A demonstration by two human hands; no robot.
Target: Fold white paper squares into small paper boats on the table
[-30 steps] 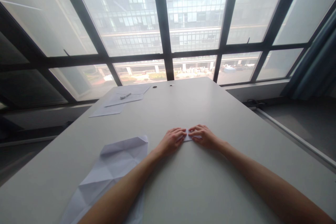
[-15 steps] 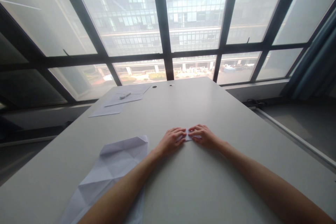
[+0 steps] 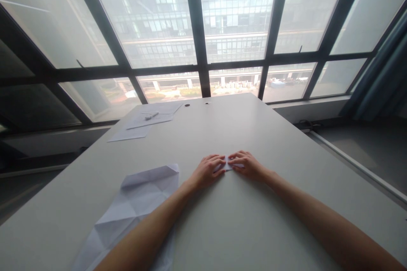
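- Two bare hands meet over one small white paper [image 3: 227, 167] on a pale counter [image 3: 241, 131]; the left hand [image 3: 208, 168] covers the paper's left part, the right hand [image 3: 247, 166] its right part.
- Little has changed over the last second: both hands stay in place at the paper, and the left thumb seems to have slid slightly inward along its near edge, so less of that edge shows. That suggests careful pressing or steadying on one spot rather than carrying.
- Each hand is low and narrow, fingers curved, touching the paper. Whether thumb and fingers pinch it or only press it down, I cannot tell.
- Some white shows in the slim gap between the hands and between fingers and thumbs; the rest is hidden, so its full shape and any folds are unclear.
- Left of the paper and nearer the wearer, one large creased sheet [image 3: 136, 199] spreads out, partly hidden by the left forearm [image 3: 152, 224].
- Beyond the paper, to its left, lie overlapping loose sheets [image 3: 135, 134] with a small pen-like object [image 3: 151, 115] on top.
- Well beyond the paper stand tall, dark-framed windows [image 3: 235, 12].
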